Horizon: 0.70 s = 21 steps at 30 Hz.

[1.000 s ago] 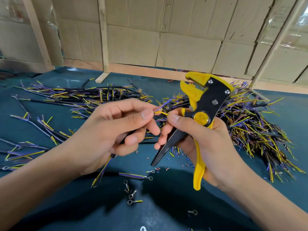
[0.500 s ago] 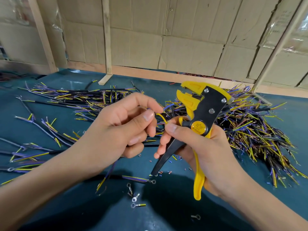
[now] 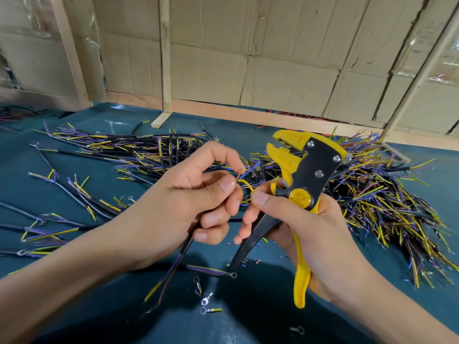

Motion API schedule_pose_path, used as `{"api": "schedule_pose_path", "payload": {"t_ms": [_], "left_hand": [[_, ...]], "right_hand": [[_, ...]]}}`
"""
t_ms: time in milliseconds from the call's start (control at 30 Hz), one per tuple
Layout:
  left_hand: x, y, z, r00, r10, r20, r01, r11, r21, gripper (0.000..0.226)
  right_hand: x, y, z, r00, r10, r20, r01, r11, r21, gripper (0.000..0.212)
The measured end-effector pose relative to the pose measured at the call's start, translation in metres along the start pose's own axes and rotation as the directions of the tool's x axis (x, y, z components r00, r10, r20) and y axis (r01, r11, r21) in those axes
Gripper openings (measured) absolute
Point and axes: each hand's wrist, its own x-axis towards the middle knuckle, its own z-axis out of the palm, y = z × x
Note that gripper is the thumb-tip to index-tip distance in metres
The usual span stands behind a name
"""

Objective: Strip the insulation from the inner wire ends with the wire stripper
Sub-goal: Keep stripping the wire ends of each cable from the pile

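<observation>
My left hand [image 3: 183,207] grips a black cable [image 3: 182,252] whose tail hangs below my palm toward the table. Its inner wires stick out between my fingertips: a yellow wire [image 3: 246,184] curls to the right, and a bare copper tip shows above it. My right hand [image 3: 305,227] holds the yellow-and-black wire stripper [image 3: 305,175] upright, jaws open at the top and pointing left. The right thumb and forefinger also pinch the yellow wire's end. The stripper's jaws stand above and to the right of the wires, apart from them.
A green table [image 3: 260,306] carries a big heap of cut cables [image 3: 385,194] at the right and a looser pile [image 3: 129,150] at the left and back. Ring terminals [image 3: 205,300] and insulation scraps lie near the front. A cardboard wall [image 3: 273,58] with wooden posts closes the back.
Both hands have stayed close together while the view shifted. My right thumb and forefinger now pinch the yellow wire's end, and the inner wires are spread further apart.
</observation>
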Motion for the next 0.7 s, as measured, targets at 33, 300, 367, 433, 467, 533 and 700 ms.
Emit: {"api": "schedule_pose_path", "payload": {"t_ms": [33,300,367,433,467,533,700], "left_hand": [[0.0,0.001,0.001,1.0,-0.016,-0.001,0.016,0.999,-0.045,0.012],[-0.001,0.004,0.001,0.994,-0.108,-0.022,0.1,0.966,-0.24,0.01],[0.0,0.007,-0.001,0.994,-0.109,-0.02,0.102,0.968,-0.229,0.011],[0.001,0.011,-0.004,0.992,-0.126,-0.022,0.119,0.971,-0.205,0.012],[0.001,0.014,-0.006,0.989,-0.145,-0.028,0.138,0.976,-0.166,0.017],[0.001,0.018,-0.005,0.985,-0.162,-0.055,0.158,0.985,-0.072,0.012],[0.001,0.026,0.0,0.986,-0.131,-0.102,0.137,0.989,0.047,0.014]], "right_hand": [[0.0,0.0,0.0,1.0,0.003,0.001,-0.003,1.0,-0.004,0.004],[0.003,0.005,-0.008,0.994,0.015,0.105,-0.008,0.998,-0.069,0.013],[0.006,0.001,-0.015,0.989,0.055,0.139,-0.044,0.996,-0.081,0.016],[0.008,-0.007,-0.023,0.972,0.117,0.204,-0.097,0.99,-0.103,0.02],[0.009,-0.011,-0.027,0.96,0.145,0.241,-0.117,0.985,-0.128,0.021],[0.01,-0.018,-0.033,0.937,0.179,0.301,-0.126,0.974,-0.186,0.02],[0.009,-0.024,-0.043,0.918,0.182,0.352,-0.06,0.942,-0.331,0.023]]}}
